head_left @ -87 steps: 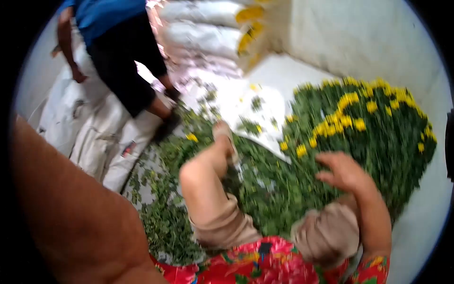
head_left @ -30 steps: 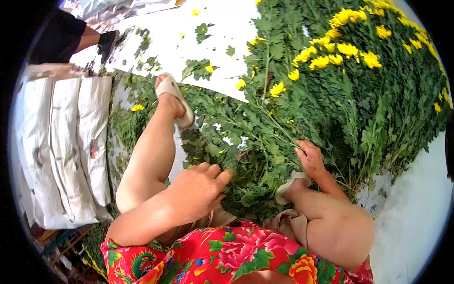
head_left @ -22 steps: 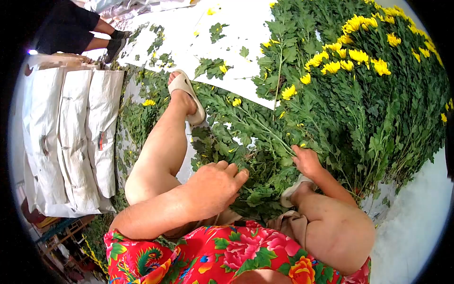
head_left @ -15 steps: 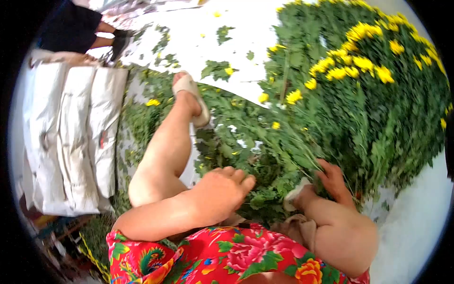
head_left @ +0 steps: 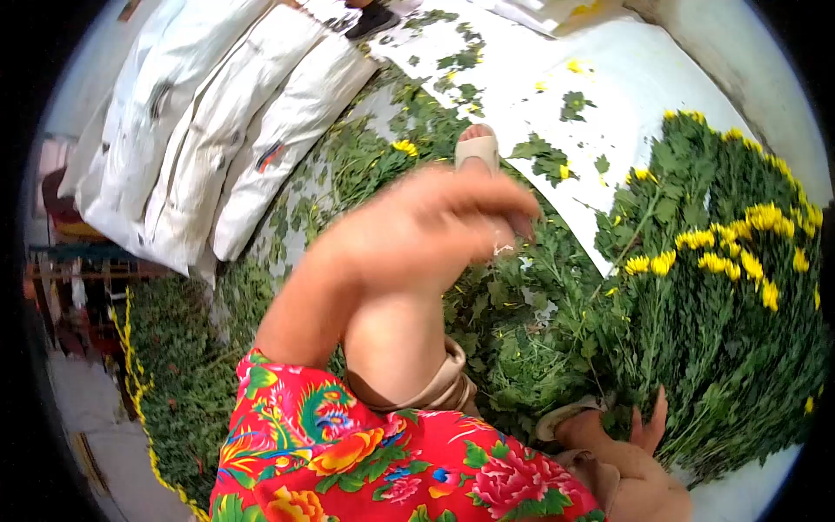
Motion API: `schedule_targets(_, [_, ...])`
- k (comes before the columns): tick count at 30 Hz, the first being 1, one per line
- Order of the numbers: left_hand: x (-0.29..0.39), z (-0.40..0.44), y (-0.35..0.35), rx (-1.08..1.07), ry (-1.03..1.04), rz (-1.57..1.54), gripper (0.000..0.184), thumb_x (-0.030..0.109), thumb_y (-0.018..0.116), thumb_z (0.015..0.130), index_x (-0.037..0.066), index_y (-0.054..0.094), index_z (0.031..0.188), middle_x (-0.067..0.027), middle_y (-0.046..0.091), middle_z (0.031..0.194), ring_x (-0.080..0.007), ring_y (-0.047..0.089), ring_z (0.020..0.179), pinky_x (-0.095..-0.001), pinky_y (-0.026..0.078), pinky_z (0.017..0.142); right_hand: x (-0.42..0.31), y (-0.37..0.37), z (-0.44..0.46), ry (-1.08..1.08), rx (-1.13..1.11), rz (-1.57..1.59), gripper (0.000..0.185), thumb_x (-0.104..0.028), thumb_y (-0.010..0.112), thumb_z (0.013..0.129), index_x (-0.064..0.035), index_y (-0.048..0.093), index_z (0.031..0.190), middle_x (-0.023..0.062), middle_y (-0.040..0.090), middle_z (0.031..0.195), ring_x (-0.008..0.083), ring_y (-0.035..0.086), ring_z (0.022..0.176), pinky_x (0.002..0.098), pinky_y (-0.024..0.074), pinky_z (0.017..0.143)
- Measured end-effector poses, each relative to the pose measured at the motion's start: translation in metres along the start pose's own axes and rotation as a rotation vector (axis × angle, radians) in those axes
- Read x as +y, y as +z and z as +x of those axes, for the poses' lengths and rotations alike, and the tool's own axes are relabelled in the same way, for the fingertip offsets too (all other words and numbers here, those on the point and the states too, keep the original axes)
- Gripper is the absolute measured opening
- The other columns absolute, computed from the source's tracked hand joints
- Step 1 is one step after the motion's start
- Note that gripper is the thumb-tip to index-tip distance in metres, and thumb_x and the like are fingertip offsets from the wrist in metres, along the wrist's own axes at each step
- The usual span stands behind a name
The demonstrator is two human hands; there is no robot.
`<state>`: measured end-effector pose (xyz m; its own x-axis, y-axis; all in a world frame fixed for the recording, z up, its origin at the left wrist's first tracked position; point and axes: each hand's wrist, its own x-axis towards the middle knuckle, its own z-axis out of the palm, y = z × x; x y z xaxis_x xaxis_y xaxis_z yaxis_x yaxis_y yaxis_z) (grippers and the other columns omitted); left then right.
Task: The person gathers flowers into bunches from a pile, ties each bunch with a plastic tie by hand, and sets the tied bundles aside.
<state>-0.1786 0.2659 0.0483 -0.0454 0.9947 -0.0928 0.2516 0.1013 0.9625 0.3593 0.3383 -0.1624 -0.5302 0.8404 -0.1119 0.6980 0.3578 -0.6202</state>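
My left hand (head_left: 452, 213), smeared by motion, hangs in the air over my left knee. Its fingers stretch to the right with the thumb apart, and nothing shows between them. Beyond my right knee, my right hand (head_left: 648, 424) is partly hidden; two of its fingers show, spread apart, beside the lower stems of the pile. That pile of yellow chrysanthemums (head_left: 726, 348) fills the right side, its leafy green stems pointing toward me. Cut leaves and stem pieces (head_left: 531, 357) lie heaped between my feet.
White wrapped bundles (head_left: 278, 157) lie at the upper left. A white sheet (head_left: 531, 83) with scattered leaves and petals covers the floor ahead. More greenery (head_left: 187, 365) edged with yellow blooms lies at left. Another person's dark shoe (head_left: 372, 22) shows at the top.
The view has swung left, so the bundles and pile sit differently in it. My left hand has lifted and reached forward over my knee. My right hand stays by the stems.
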Motion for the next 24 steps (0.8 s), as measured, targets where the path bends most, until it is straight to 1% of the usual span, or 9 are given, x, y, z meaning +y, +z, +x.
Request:
schedule_targets(1, [-0.029, -0.005, -0.035, 0.12, 0.003, -0.141, 0.029, 0.017, 0.06, 0.095, -0.001, 0.065, 0.118, -0.0113, 0.068, 0.113, -0.019, 0.064, 0.105, -0.0319, 0.051, 0.088, 0.016, -0.003, -0.009, -0.024, -0.018, -0.009, 0.057, -0.025, 0.058, 0.1, -0.0137, 0.036, 0.151, 0.0171, 0.05, 0.141, 0.0342, 0.049, 0.125, 0.0523, 0.0385, 0.103])
schedule_targets(3, [-0.094, -0.025, -0.097, 0.439, -0.224, -0.091, 0.029, 0.019, 0.057, 0.098, 0.001, 0.063, 0.121, -0.0096, 0.07, 0.111, -0.016, 0.066, 0.101, -0.0304, 0.052, 0.085, 0.05, -0.021, -0.037, 0.241, 0.069, -0.142, 0.06, -0.026, 0.059, 0.099, -0.0115, 0.034, 0.152, 0.0177, 0.053, 0.136, 0.0334, 0.053, 0.118, 0.0505, 0.0418, 0.099])
schedule_targets(5, [-0.218, -0.067, -0.157, 0.681, -0.533, 0.209, 0.034, 0.021, 0.06, 0.095, 0.001, 0.063, 0.122, -0.0102, 0.071, 0.107, -0.0183, 0.066, 0.095, -0.0316, 0.051, 0.08, 0.051, -0.052, -0.051, 0.424, 0.125, -0.091, 0.06, -0.028, 0.06, 0.098, -0.0098, 0.036, 0.15, 0.0185, 0.053, 0.136, 0.0341, 0.053, 0.119, 0.0502, 0.0413, 0.1])
schedule_targets(6, [-0.272, -0.094, -0.178, 0.739, -0.743, 0.288, 0.047, 0.024, 0.068, 0.084, -0.003, 0.061, 0.122, -0.0175, 0.07, 0.11, -0.0262, 0.067, 0.1, -0.0355, 0.053, 0.084, 0.048, -0.071, -0.058, 0.512, 0.144, -0.084, 0.06, -0.028, 0.06, 0.097, -0.009, 0.037, 0.149, 0.0189, 0.053, 0.136, 0.0345, 0.052, 0.12, 0.05, 0.0411, 0.101])
schedule_targets(8, [-0.387, -0.149, -0.195, 0.761, -0.995, 0.537, 0.052, 0.021, 0.066, 0.082, -0.002, 0.058, 0.127, -0.0239, 0.066, 0.117, -0.0349, 0.064, 0.111, -0.0402, 0.05, 0.094, 0.039, -0.108, -0.067, 0.663, 0.19, -0.081, 0.059, -0.03, 0.061, 0.096, -0.0073, 0.039, 0.147, 0.0197, 0.053, 0.136, 0.0352, 0.052, 0.121, 0.0496, 0.0406, 0.102])
schedule_targets(11, [-0.471, -0.179, -0.163, 0.815, -1.144, 0.504, 0.067, 0.011, 0.063, 0.077, -0.004, 0.042, 0.14, -0.0294, 0.057, 0.129, -0.042, 0.055, 0.121, -0.0415, 0.045, 0.103, 0.014, -0.169, -0.069, 0.828, 0.23, -0.065, 0.059, -0.032, 0.063, 0.095, -0.0048, 0.042, 0.144, 0.0209, 0.053, 0.136, 0.0363, 0.052, 0.122, 0.0491, 0.0399, 0.104])
schedule_targets(17, [-0.446, -0.15, -0.103, 0.799, -1.125, 1.014, 0.05, 0.02, 0.066, 0.079, -0.001, 0.056, 0.123, -0.0237, 0.061, 0.12, -0.0387, 0.058, 0.116, -0.0447, 0.049, 0.097, -0.049, -0.255, -0.058, 0.934, 0.211, -0.035, 0.061, -0.036, 0.065, 0.092, 0.0003, 0.048, 0.138, 0.0234, 0.054, 0.136, 0.0385, 0.051, 0.125, 0.0481, 0.0384, 0.107])
schedule_targets(20, [-0.41, -0.147, -0.094, 0.566, -1.119, 0.783, 0.044, 0.028, 0.072, 0.078, 0.008, 0.065, 0.116, -0.0191, 0.067, 0.11, -0.0381, 0.063, 0.105, -0.0471, 0.051, 0.091, -0.091, -0.25, -0.038, 0.968, 0.176, -0.04, 0.065, -0.038, 0.067, 0.091, 0.0014, 0.048, 0.139, 0.0275, 0.051, 0.138, 0.0405, 0.05, 0.127, 0.0486, 0.036, 0.111])
schedule_targets(24, [-0.403, -0.17, -0.09, 0.746, -0.804, 0.643, 0.026, 0.02, 0.065, 0.081, 0.011, 0.069, 0.106, -0.0189, 0.068, 0.099, -0.0403, 0.063, 0.097, -0.0485, 0.051, 0.084, -0.067, -0.25, -0.02, 0.648, -0.091, -0.118, 0.066, -0.032, 0.068, 0.091, -0.0031, 0.04, 0.143, 0.0216, 0.047, 0.142, 0.0356, 0.05, 0.127, 0.0441, 0.0385, 0.109])
